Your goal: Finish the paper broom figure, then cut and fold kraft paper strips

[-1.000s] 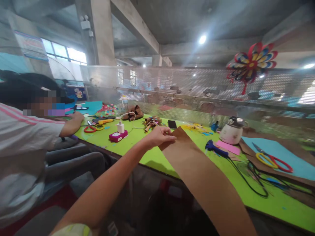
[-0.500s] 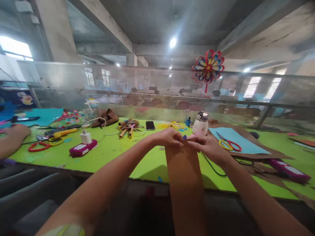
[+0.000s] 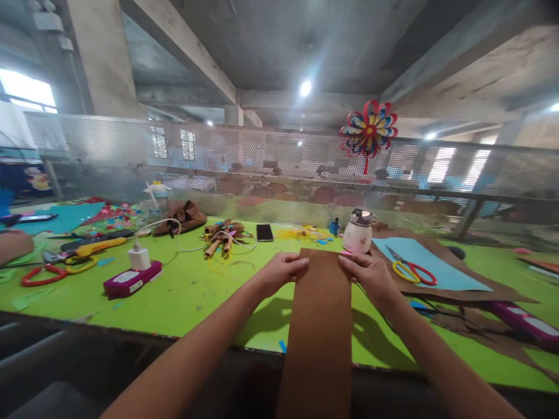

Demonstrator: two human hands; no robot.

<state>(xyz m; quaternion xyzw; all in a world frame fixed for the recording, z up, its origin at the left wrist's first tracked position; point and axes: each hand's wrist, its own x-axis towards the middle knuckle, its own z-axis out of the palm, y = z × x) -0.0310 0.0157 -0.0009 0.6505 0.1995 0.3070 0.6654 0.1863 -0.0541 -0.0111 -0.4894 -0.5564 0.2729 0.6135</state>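
one long brown paper strip, matte, flat and straight-edged, runs from the bottom middle of the frame up over the near edge of the smooth lime-green table; its square top end lies at the centre of the frame. two hands hold that end. the left hand pinches the upper left corner and the right hand pinches the upper right corner, fingertips pressed onto the paper.

just beyond the right hand stands one rounded white jug. right of it, one pair of scissors with yellow and red loops lies on a pale blue sheet. above the left hand are one black phone and one bundle of brown paper rolls. at lower left lies one pink block with a white plug on top. another person's hand shows at the left edge. nothing covers the strip.
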